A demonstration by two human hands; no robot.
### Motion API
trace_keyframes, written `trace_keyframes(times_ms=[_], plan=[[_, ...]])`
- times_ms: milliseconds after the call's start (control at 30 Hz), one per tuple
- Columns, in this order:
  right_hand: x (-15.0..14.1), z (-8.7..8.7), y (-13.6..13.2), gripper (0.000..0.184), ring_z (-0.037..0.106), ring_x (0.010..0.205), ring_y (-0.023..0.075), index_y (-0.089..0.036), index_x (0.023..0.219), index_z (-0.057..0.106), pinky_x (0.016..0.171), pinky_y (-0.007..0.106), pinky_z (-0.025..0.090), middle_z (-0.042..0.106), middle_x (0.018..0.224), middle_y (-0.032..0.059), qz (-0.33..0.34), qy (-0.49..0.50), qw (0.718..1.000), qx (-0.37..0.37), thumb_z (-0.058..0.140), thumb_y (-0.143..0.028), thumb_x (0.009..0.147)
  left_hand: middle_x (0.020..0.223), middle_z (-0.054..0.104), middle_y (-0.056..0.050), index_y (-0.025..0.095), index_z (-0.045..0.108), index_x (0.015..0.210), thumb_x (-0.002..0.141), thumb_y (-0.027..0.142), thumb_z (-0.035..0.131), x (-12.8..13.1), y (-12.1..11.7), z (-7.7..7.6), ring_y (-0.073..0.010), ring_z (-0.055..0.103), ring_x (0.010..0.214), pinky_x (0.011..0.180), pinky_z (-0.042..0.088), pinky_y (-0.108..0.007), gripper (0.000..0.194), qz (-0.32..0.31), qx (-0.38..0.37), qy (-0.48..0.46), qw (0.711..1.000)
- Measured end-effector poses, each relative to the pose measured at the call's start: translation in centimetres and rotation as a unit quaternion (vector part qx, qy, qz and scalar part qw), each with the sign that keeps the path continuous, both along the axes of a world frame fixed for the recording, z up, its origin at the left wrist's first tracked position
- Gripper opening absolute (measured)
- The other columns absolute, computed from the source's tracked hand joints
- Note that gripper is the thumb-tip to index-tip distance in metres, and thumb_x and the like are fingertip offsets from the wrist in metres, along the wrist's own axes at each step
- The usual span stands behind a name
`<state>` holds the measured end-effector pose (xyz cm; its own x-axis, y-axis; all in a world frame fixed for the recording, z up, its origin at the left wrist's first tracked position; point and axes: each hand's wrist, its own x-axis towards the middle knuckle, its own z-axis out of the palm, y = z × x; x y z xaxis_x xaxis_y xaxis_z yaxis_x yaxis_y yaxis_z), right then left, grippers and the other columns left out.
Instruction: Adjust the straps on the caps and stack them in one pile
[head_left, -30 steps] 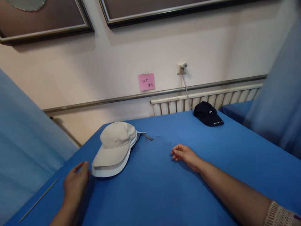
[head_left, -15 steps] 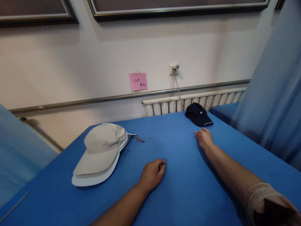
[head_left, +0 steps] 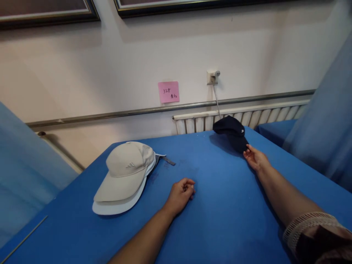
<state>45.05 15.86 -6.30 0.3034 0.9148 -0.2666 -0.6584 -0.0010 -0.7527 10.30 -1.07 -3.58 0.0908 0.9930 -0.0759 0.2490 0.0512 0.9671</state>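
My right hand pinches the brim of a dark navy cap at the far side of the blue table, and the cap's back is tipped up off the cloth. My left hand rests mid-table in a loose fist with nothing in it. To its left lies a beige cap stacked on top of a white cap, whose brim shows underneath.
A white radiator and a metal rail run along the wall behind the table. A pink sticky note and a wall socket with a cable are above. Blue curtains hang at right and left.
My right hand reached forward to the navy cap, took its brim and lifted it. My left hand moved from beside the beige cap to mid-table and closed.
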Motion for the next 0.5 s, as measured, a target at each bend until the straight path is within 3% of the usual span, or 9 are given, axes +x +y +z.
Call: trace_keyframes(times_ms=[100,167,300,400,500], plan=[[-2.1,0.2,-2.2,0.012,0.042,0.038,0.0031,-0.016,0.073,0.062,0.043,0.015,0.047,0.052,0.053,-0.0070,0.070,-0.025,0.997,0.008,0.072,-0.022,0.079,0.094,0.070,-0.009,0.015,0.060,0.102,0.078,0.031,0.069,-0.4,0.4,0.6,-0.0155,0.066,0.073,0.065,0.050,-0.027,0.030,0.061,-0.025,-0.134,0.989],[-3.8,0.4,-3.9,0.016,0.038,0.035,0.0034,-0.015,0.072,0.065,0.039,0.017,0.041,0.050,0.048,-0.0072,0.125,-0.049,0.991,0.010,0.076,-0.026,0.075,0.109,0.069,-0.011,0.018,0.058,0.109,0.080,0.036,0.069,-1.1,0.5,1.3,-0.0188,0.068,0.089,0.079,0.052,-0.031,0.036,0.088,-0.056,-0.267,0.958],[-6.6,0.6,-6.7,0.022,0.046,0.038,0.0075,-0.014,0.071,0.066,0.039,0.020,0.038,0.055,0.048,-0.0034,0.193,-0.105,0.976,0.004,0.082,-0.029,0.067,0.096,0.071,-0.009,0.016,0.062,0.105,0.090,0.043,0.055,-2.6,0.3,2.5,-0.0194,0.069,0.087,0.082,0.053,-0.034,0.032,0.024,-0.145,-0.446,0.883],[-7.6,0.9,-7.4,0.021,0.055,0.047,0.0110,-0.014,0.070,0.064,0.042,0.021,0.041,0.062,0.057,0.0016,0.183,-0.140,0.973,0.000,0.081,-0.026,0.067,0.089,0.072,-0.007,0.016,0.064,0.100,0.093,0.035,0.051,-3.2,-0.2,2.8,-0.0168,0.068,0.081,0.077,0.054,-0.031,0.025,0.029,-0.159,-0.484,0.860],[-8.4,1.4,-7.5,0.011,0.057,0.053,0.0112,-0.016,0.074,0.061,0.048,0.020,0.045,0.061,0.061,0.0006,0.105,-0.170,0.980,-0.003,0.072,-0.017,0.072,0.084,0.071,-0.005,0.015,0.065,0.092,0.091,0.026,0.051,-3.3,-0.6,2.7,-0.0148,0.066,0.076,0.077,0.055,-0.030,0.018,0.060,-0.140,-0.509,0.847]])
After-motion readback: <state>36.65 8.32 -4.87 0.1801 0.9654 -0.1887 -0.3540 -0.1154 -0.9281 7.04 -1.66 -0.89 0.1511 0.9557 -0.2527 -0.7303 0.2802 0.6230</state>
